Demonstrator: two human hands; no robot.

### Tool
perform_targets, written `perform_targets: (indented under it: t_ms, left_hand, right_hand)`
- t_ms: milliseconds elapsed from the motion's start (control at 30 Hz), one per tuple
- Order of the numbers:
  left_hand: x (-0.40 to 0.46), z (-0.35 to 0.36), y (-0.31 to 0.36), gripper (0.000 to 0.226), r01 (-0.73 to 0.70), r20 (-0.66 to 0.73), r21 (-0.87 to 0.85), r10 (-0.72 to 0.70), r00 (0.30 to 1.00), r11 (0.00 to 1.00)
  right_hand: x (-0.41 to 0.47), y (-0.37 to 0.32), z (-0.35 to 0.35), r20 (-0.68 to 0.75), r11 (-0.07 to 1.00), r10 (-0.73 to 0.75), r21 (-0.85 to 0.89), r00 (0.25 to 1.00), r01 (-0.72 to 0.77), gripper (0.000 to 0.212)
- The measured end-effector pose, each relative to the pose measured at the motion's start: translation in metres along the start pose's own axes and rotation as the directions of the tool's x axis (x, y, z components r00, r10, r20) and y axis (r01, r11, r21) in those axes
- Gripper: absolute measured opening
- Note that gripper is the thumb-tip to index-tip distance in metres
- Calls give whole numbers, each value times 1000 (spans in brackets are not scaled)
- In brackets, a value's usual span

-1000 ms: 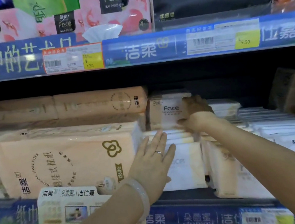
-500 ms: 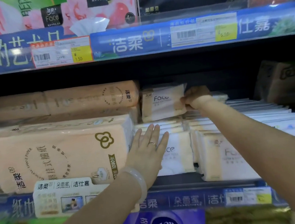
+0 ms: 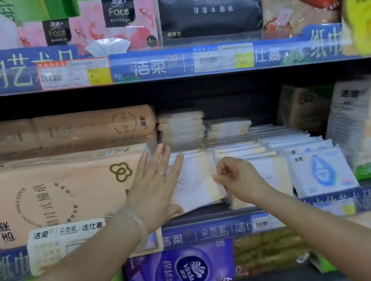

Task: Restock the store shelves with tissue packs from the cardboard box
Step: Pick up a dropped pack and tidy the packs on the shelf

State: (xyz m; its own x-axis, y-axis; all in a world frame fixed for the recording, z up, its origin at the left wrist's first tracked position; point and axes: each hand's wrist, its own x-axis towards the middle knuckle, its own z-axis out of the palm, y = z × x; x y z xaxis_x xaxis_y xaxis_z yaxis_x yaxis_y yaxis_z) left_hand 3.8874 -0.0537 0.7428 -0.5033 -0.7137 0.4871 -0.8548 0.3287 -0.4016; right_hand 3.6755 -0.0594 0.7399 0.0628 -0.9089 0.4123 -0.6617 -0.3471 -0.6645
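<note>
On the middle shelf (image 3: pixel 209 229) small Face tissue packs stand in rows. My left hand (image 3: pixel 154 182), with a ring and a pale bangle, lies flat with straight fingers against the front pack (image 3: pixel 197 183) of the left row. My right hand (image 3: pixel 236 176) has curled fingers pinching that front pack's right edge. Behind it, a short stack of the same packs (image 3: pixel 181 127) rests on top of the row. The cardboard box is not in view.
Large peach tissue bundles (image 3: pixel 57 190) fill the shelf to the left. White and blue packs (image 3: pixel 320 169) stand to the right. Pink and black Face packs (image 3: pixel 209 9) sit on the upper shelf; a purple Vinda pack (image 3: pixel 181 271) lies below.
My right hand let go of the pack at the top back and came down to the front pack's edge. The left hand stayed flat on the front. The view shifted downward.
</note>
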Motion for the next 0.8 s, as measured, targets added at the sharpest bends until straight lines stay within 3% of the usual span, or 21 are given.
perform_targets:
  t_ms: [67,167,200,300,367,400,500,600,700,800]
  left_hand:
    - [7,5,7,107,3,90,20,-5,996,1000]
    - [17,10,14,99,11,194,53,-21,981,999]
    - [20,14,15,99,-2,217,28,-4,976,1000]
    - [26,18,15,103,-91,340,-59,106,935,994]
    - [26,14,11,104,-108,358,-92,134,924,990]
    - [25,13,8,102,-92,344,-93,118,932,991]
    - [23,15,10,91,12,338,-27,-2,941,1000]
    - [22,21,20,90,54,413,76,-81,907,996]
    - [24,17,22,95,51,467,103,-93,879,993]
    - [28,11,21,98,79,448,51,-93,889,996]
  right_hand:
    - [-1,5,13,-28,992,11,-126,1000,-14,30]
    - [-5,2,17,-29,927,-47,-374,998,33,7]
    - [-9,-2,17,-32,881,-96,-467,995,70,12]
    - [-19,-5,24,-11,718,-357,-642,934,267,62]
    - [-17,8,33,39,611,-381,-739,924,284,88]
    - [-13,15,36,68,573,-351,-773,934,272,90]
    - [-4,27,47,119,548,-270,-797,955,254,76]
    - [3,34,53,210,549,-165,-792,964,267,73]
    - [4,33,44,295,543,-292,-732,910,411,82]
    - [-4,32,22,171,689,-448,-560,878,461,74]
